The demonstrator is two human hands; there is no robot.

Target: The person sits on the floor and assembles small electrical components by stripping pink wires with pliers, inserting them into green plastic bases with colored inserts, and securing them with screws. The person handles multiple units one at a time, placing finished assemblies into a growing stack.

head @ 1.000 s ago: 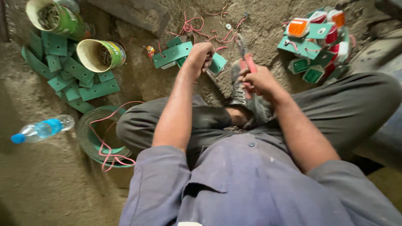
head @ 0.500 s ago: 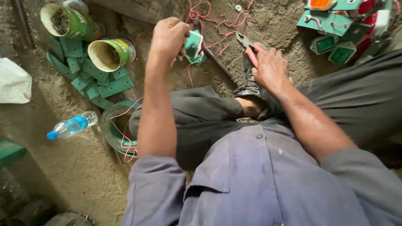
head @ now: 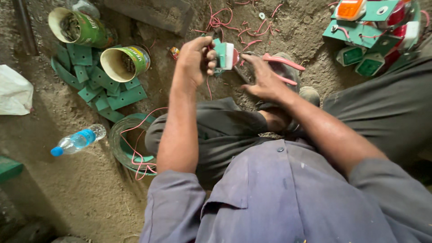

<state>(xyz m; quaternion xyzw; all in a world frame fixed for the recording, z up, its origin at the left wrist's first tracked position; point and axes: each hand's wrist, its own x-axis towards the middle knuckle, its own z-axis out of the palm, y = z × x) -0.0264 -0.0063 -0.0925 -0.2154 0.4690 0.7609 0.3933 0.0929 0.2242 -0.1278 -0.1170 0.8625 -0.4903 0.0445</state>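
My left hand is raised over the dirt floor and grips a small green lamp unit with a white and red face; a thin red wire hangs from it. My right hand hovers just right of the unit, fingers spread toward it, with red-handled pliers lying across the palm side. I sit on the floor, legs in grey trousers folded under both arms.
Two green tins holding small parts stand at the left among flat green plates. A coil of green and red wire and a plastic water bottle lie nearer. Finished green lamp units pile at the top right. Red wire scraps litter the ground.
My left hand has lifted the lamp unit up and toward the middle. My right hand has opened and reached toward it, the pliers still against it. The view shifted slightly.
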